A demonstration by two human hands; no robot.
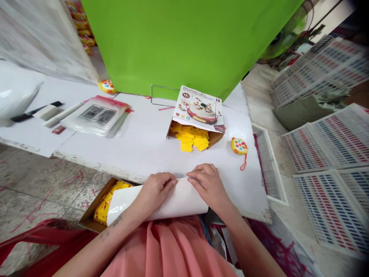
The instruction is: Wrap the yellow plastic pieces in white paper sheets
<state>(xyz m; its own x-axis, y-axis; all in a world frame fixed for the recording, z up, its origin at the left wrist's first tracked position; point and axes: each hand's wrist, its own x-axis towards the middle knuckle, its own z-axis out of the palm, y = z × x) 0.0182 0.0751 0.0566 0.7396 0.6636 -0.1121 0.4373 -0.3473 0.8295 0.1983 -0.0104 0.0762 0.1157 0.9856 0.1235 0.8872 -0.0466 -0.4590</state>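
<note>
A glossy white sheet [178,204] lies curved across my lap at the table's front edge. My left hand [158,188] pinches its far edge between thumb and fingers. Just to the right, my right hand [209,188] has its thumb and fingertips closed on the same edge. Whether anything small sits between the fingertips is too fine to make out. Beyond the hands, a printed toy box [198,107] lies tilted on the table, with yellow plastic pieces [191,136] spilling from its open end. A yellow toy [239,146] with coloured buttons and an orange cord is right of it.
A green panel [178,46] stands along the table's back. Stacked plastic bags [98,113] with a label lie at the left, beside a white roll [63,114]. Below the table edge is a carton [86,220] of yellow pieces. Plastic crates [331,146] stand at the right.
</note>
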